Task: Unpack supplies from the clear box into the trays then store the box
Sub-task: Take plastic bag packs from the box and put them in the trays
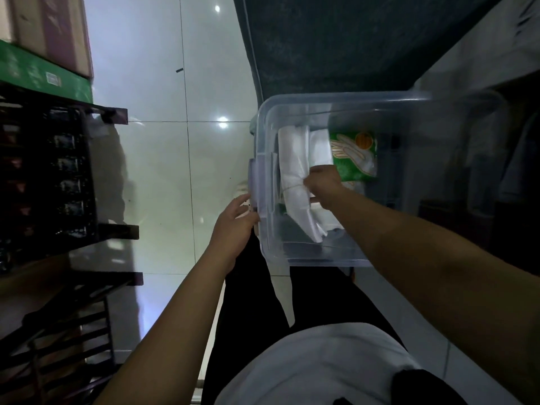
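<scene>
steadying clear box [344,112] at its side latch with left hand [233,220], fingers curled on it so box is not shifting; right hand [323,182] reaching inside, closing tight around white bundle [295,173] for lifting out; green packet [353,156] lying just beside.

The box [292,252] is clear smooth plastic, the floor [163,171] glossy tile, the bundle [295,171] soft white cloth, the packet [350,165] shiny.

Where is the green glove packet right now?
In the head view, the green glove packet lies inside the clear box, right of the white bundle, just beyond the right hand.
</scene>
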